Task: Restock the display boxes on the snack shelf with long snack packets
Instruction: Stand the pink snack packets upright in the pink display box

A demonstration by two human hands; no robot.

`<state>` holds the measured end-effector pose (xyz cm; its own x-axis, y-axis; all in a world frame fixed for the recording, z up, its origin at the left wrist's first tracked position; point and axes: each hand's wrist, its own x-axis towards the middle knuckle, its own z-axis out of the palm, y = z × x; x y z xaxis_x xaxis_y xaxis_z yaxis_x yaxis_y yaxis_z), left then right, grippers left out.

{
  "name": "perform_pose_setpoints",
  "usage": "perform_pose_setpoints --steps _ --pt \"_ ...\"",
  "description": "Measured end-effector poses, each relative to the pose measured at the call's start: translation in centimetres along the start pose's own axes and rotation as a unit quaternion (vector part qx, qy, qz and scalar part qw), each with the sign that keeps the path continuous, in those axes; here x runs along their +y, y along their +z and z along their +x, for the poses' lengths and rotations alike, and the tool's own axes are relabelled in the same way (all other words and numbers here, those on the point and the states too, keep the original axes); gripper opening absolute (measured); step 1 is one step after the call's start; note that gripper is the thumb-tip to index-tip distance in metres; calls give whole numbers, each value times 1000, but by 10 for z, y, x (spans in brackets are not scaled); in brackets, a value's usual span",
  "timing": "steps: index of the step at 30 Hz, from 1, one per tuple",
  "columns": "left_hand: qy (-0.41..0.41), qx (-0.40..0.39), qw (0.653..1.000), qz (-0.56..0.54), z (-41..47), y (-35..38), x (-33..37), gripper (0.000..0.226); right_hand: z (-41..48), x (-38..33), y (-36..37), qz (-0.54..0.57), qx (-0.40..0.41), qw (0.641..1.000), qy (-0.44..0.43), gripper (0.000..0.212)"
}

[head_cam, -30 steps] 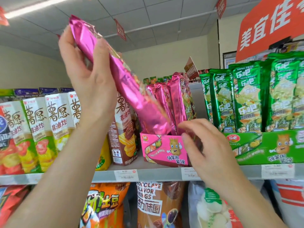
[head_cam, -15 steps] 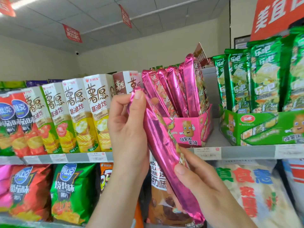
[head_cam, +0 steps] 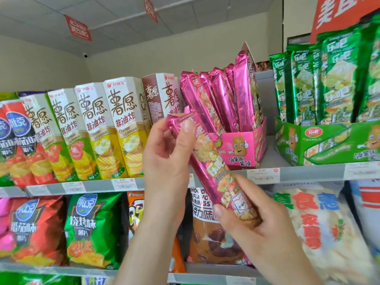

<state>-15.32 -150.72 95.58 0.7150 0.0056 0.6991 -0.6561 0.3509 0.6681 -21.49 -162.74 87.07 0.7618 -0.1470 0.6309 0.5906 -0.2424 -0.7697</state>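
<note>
Gripping pink snack packet [head_cam: 214, 171] up top with my left hand [head_cam: 164, 161], right hand [head_cam: 257, 227] pinching its bottom, pink display box [head_cam: 240, 148] behind.

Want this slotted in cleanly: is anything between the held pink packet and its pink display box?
Nothing separate. The left hand and right hand hold the pink packet before the pink display box; only the packets already inside, leaning left, crowd its opening.

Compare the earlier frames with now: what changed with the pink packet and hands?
The pink packet came down from above the pink display box to the shelf edge and was turned printed face out. The right hand left the box front and took its lower end; the left hand kept the upper end. The packets in the box stayed.
</note>
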Motion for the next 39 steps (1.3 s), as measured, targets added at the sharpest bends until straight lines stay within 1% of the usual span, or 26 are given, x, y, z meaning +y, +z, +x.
perform_pose_setpoints --steps 2,3,4,6,7,9,10,11,12,14,17,19,20,22,23,25,27,29,31,33,35,37,39 --pt "4 -9 1000 -5 -1 -1 0 14 -1 1 2 -22 24 999 -18 52" --pt "4 -14 1000 -14 -2 -2 0 12 -1 0 1 -23 22 999 -19 53" --pt "6 -14 1000 -22 -3 -3 -1 13 -1 -1 0 -14 7 1000 -12 55" --pt "4 6 999 -46 -2 -5 0 13 -2 -1 -3 36 -56 998 22 56" --pt "-5 26 998 -66 -2 -5 0 19 -3 -1 -4 72 -88 992 53 55" --pt "-24 63 993 -93 -2 -4 -1 47 -4 -1 -7 137 -135 976 105 55" --pt "-36 76 991 -101 -2 -3 -1 59 -3 -1 -8 154 -148 971 110 55" --pt "-44 87 989 -114 -2 -2 -2 64 -4 -1 -9 162 -155 969 108 54" --pt "-50 92 985 -134 -3 -1 -2 65 -4 -2 -9 168 -157 968 105 53" --pt "-62 87 981 -159 -3 -2 -4 56 -4 0 -8 183 -147 966 107 51" --pt "-75 60 978 -183 -6 -4 -6 31 -6 4 -9 206 -134 961 125 49" --pt "-92 50 975 -194 -6 -6 -8 27 -5 6 -9 234 -137 954 129 51" --pt "-99 45 976 -190 -6 -6 -7 30 -5 6 -9 238 -131 953 134 51" --pt "-103 32 980 -167 -7 -5 -4 41 -7 9 -8 200 -91 965 141 47" --pt "-93 18 987 -128 -7 -6 -5 42 -8 10 -7 163 -65 976 129 43" --pt "-68 -13 996 -64 -8 -5 -13 32 -10 10 -4 83 -21 993 77 40" --pt "-63 -23 998 -13 -10 -3 -13 34 -10 9 -1 34 9 999 30 39" --pt "-63 -12 998 -22 -11 -3 -15 39 -10 8 -2 17 18 1000 17 41" --pt "-62 2 997 -54 -11 -5 -14 36 -11 8 -5 6 2 1000 14 43" --pt "-68 25 994 -85 -9 -7 -13 32 -13 9 -10 28 -26 999 13 44" --pt "-78 53 989 -113 -6 -10 -12 32 -16 11 -15 61 -36 997 15 47" --pt "-92 71 984 -135 -3 -13 -12 31 -18 13 -18 62 -19 998 8 49" --pt "-108 71 981 -146 -2 -15 -14 24 -18 12 -20 69 3 998 -6 47"
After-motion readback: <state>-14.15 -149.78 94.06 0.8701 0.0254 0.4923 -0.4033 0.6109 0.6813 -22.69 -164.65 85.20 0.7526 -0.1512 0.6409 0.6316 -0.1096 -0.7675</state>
